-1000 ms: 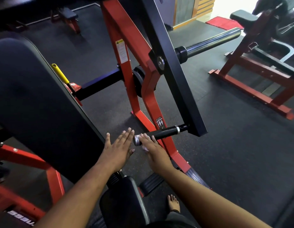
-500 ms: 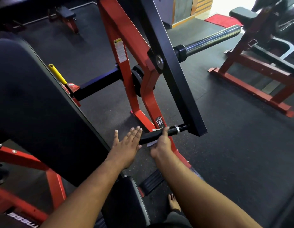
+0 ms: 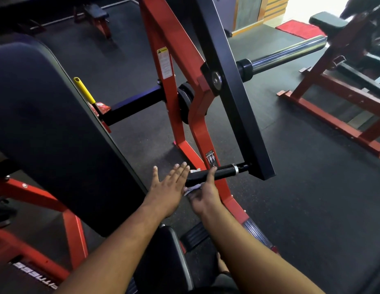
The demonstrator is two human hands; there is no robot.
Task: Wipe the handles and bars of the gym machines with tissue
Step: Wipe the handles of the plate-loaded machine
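A black rubber-gripped handle (image 3: 222,171) juts left from the black lever arm (image 3: 238,98) of a red-framed gym machine (image 3: 161,35). My right hand (image 3: 204,193) wraps the handle from below, thumb up over the grip, with a white tissue (image 3: 192,189) pressed between palm and handle. My left hand (image 3: 168,186) is flat with fingers spread, fingertips against the handle's free end. Part of the tissue peeks out above the handle near my left fingertips.
A large black back pad (image 3: 46,128) fills the left. A yellow-handled lever (image 3: 84,90) sticks up beside it. A chrome weight sleeve (image 3: 286,54) projects right from the lever arm. Another red bench frame (image 3: 337,111) stands at the right on dark rubber flooring. A seat pad (image 3: 163,257) is below my arms.
My right hand slid from the handle's free end inward along the grip with the tissue, then back a little. My left hand stayed flat by the handle's end.
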